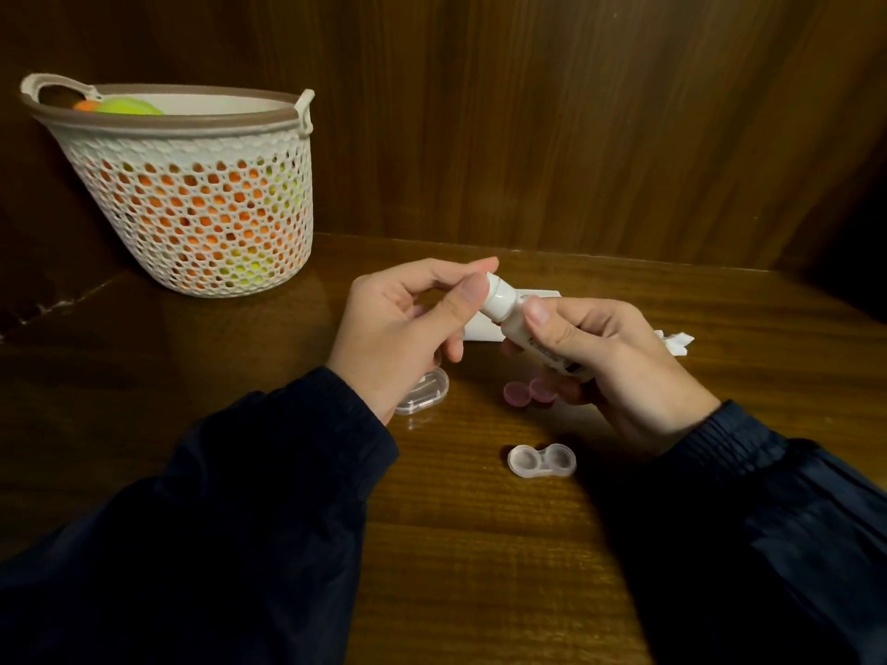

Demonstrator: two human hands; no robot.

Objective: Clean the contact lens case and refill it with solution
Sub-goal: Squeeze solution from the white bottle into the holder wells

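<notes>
Head view: both hands [499,338] raised, gripping tilted solution bottle [518,324].

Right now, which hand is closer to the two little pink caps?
The right hand. It holds the bottle just above the pink caps, partly covering one. The left hand is farther left, fingers on the bottle's cap.

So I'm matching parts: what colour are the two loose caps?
Pink caps, seen best in the head view.

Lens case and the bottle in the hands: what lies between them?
Head view: two pink caps lie on the table between the open lens case and the bottle; otherwise bare wood.
</notes>
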